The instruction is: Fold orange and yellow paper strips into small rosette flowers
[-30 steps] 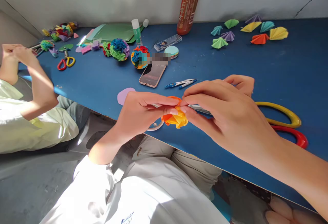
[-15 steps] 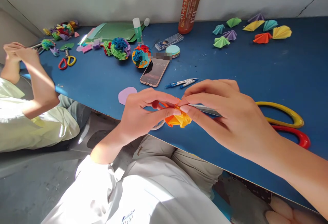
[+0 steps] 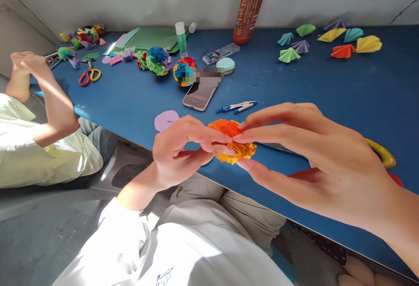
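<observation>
My left hand (image 3: 185, 151) pinches a small ruffled paper ball (image 3: 244, 151), orange on top and yellow-orange below, between thumb and fingertips. From the other side my right hand (image 3: 314, 159) curves around it, two fingertips on its upper part and the thumb at its lower right edge. Both hands hold the ball just above the blue table. Under my right hand lies a large pair of scissors (image 3: 381, 153) with yellow and red handles, mostly covered. A lilac paper disc (image 3: 166, 121) rests beyond my left hand.
Beyond my hands are a pair of compasses (image 3: 236, 107), a phone (image 3: 201, 92), two multicoloured paper balls (image 3: 158, 61) and a glue stick (image 3: 181, 39). A bottle (image 3: 250, 9) stands against the wall. Several folded paper pieces (image 3: 343, 51) lie back right. At left sits another person (image 3: 49, 142).
The paper ball has turned and shows more of its orange side. My right hand has opened from a tight pinch to a wider hold around it. The view has shifted slightly.
</observation>
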The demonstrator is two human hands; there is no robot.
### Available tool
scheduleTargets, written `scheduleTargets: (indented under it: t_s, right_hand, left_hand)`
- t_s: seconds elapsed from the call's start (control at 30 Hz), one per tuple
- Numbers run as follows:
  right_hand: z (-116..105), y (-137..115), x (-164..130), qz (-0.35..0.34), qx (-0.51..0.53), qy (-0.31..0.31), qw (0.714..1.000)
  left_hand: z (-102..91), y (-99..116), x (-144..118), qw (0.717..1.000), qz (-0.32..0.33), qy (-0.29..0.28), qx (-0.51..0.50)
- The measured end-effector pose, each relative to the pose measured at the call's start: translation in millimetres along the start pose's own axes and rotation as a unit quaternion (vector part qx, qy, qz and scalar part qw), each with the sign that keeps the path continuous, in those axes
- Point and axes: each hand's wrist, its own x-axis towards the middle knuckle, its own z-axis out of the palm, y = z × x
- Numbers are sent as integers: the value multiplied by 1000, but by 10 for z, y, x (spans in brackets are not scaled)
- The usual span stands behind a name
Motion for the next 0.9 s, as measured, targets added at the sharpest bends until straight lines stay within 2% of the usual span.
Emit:
scheduleTargets:
  t_s: [0.23,0.43,0.53,0.77,0.9]
  right_hand:
    - [1,7,-4,5,12,-1,1000]
    - [66,8,-10,5,-22,0,1000]
    - [84,11,-9,25,-2,-10,1000]
    - [113,80,10,22,97,-11,995]
    - [149,97,-9,56,155,13,986]
  left_hand:
    - [9,12,-19,999,-39,4,-37]
    - [57,76,-35,984,-167,5,-60]
    - [56,89,-12,975,-213,1,-67]
    - [30,64,23,973,-214,-2,-91]
    - [34,82,22,970,-224,1,-92]
